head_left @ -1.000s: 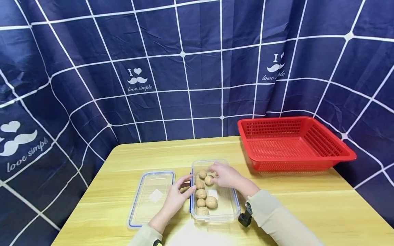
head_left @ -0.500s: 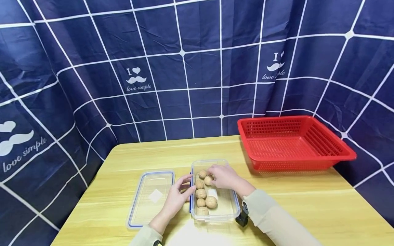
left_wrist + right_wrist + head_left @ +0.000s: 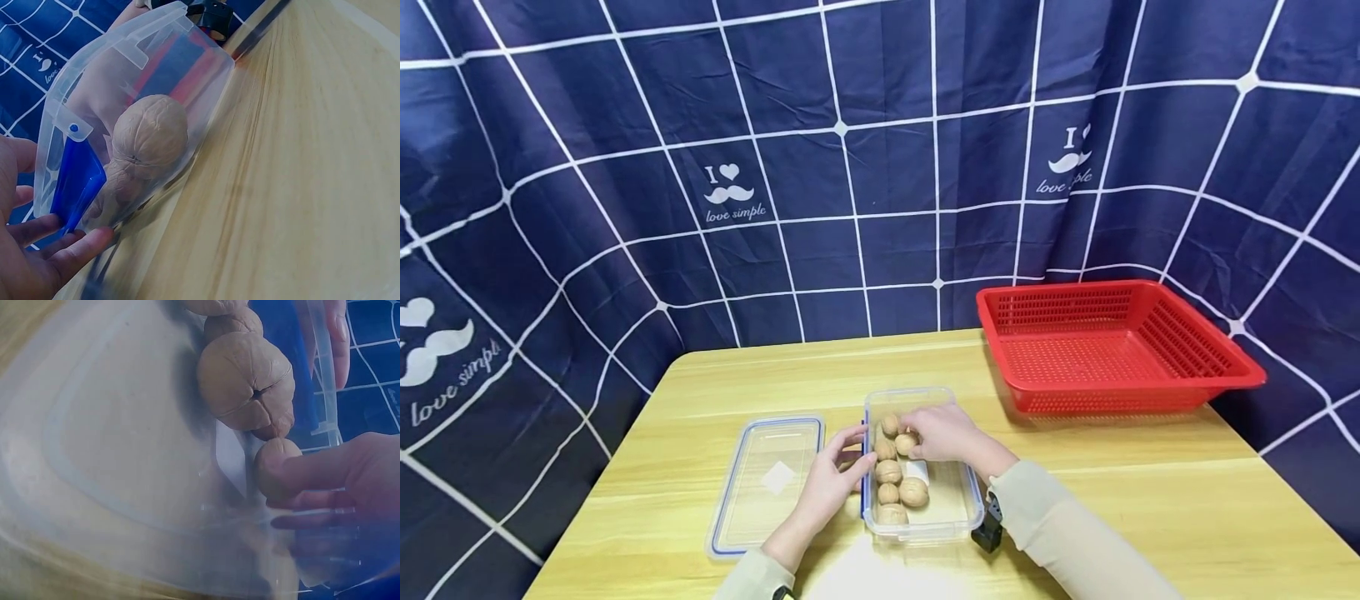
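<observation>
A clear plastic food box (image 3: pixel 925 531) with blue side latches stands on the table with several walnuts (image 3: pixel 889 472) in it, mostly lined along its left side. Inside the box, near its far end, my right hand (image 3: pixel 942 432) pinches a walnut (image 3: pixel 275 465) between thumb and fingers. My left hand (image 3: pixel 831 477) is at the box's left side, fingers spread and fairly straight. In the left wrist view its fingertips touch the box by a hanging blue latch (image 3: pixel 76 187). One larger walnut (image 3: pixel 913 492) lies right of the row.
A clear lid (image 3: pixel 752 512) with a blue seal lies flat left of the box. The red perforated basket (image 3: pixel 1138 388) stands at the table's back right. Behind the wooden table (image 3: pixel 647 492) hangs a dark blue curtain (image 3: pixel 895 175) with white lines.
The pinched walnut has shifted slightly towards the near end of the box, together with my right hand's fingers. My left hand has stayed at the box's side.
</observation>
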Demonstrator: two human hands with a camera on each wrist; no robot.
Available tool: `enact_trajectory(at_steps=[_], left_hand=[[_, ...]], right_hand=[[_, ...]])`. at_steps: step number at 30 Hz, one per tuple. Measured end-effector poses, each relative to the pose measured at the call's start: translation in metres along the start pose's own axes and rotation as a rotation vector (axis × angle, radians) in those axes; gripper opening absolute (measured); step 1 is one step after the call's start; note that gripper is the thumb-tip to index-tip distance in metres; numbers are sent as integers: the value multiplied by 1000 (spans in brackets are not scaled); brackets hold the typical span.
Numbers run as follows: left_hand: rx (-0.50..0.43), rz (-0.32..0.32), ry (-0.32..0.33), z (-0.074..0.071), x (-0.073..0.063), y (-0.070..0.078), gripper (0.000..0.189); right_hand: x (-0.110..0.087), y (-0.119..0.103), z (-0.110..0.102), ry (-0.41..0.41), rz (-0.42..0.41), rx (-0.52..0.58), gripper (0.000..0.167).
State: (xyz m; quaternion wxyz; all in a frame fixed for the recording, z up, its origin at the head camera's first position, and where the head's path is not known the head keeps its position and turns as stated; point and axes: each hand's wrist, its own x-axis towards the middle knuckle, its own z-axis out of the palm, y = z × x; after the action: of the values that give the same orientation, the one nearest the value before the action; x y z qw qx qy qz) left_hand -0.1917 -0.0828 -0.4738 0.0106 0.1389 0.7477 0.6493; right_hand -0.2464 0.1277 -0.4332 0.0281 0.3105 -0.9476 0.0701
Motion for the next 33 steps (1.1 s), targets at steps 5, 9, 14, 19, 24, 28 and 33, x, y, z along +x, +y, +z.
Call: enact_trajectory(at_steps=[5, 9, 14, 19, 24, 28, 33], left_hand=[[-20, 8, 0, 0, -1, 1, 48], [-27, 3, 1, 0, -1, 2, 48], [-1, -18, 2, 0, 0, 2, 49], [-20, -39, -9, 1, 1, 1, 50], [-64, -65, -25, 0, -1, 7, 48], [-62, -64, -25, 0, -6, 21, 45], [-59, -71, -23, -1, -11, 32, 45]], right_hand=[[-1, 0, -1, 13, -10, 26, 21], [-1, 1, -1, 32, -4, 56, 23], [-2, 2, -2, 40, 19, 115, 24], [-5, 1, -7, 43, 34, 228, 27], [-6, 2, -11, 55, 11, 310, 27], [-6, 4, -12, 75, -5, 347, 26], [-9, 6, -16, 128, -42, 383, 28]])
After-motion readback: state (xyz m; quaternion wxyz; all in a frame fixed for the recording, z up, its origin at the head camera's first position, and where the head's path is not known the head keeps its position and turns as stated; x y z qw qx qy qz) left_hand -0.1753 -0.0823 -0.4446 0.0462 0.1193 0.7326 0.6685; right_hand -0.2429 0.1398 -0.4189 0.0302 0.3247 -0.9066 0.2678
